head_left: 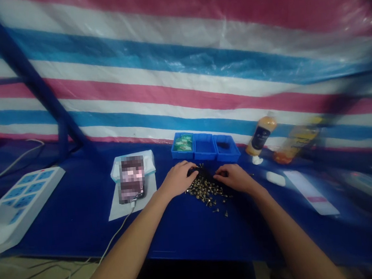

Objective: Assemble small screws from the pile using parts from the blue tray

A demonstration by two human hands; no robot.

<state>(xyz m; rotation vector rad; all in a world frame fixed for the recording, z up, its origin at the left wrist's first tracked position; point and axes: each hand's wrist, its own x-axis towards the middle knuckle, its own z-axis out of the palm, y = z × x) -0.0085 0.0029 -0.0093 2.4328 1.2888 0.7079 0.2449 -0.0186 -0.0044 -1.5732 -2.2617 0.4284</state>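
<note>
Curling over a strip of black material [202, 173], the left hand [178, 179] rests its fingertips on the near end, while the right hand [235, 178] lies with its fingers pointing in toward the far end. Neither hand is clenched, yet whether either is actually pinching the black material or only touching it, I cannot tell from this view. Directly beneath and in front of them, on the blue table [181, 239], sits a loose heap of small brass-coloured studs [206, 193], with a few strays lying apart toward the near side. Each stud looks light, hard and easy to knock rolling, so a single one is probably best taken by its head or shank between fingertips. The black material looks soft and pliable, likely easiest to hold by an exposed edge. Just past the hands stands a blue three-compartment parts bin [204, 146], with green packets [183, 143] in its left section and a dark item [223, 145] in its right. To the left, a pixelated phone [131, 179] lies on a white sheet [146, 206], and a white power strip [24, 205] sits farther out. To the right are a white oval object [276, 178], a white card [311, 191] and an upright bottle [262, 135]. A striped tarpaulin [179, 57] hangs behind everything.
</note>
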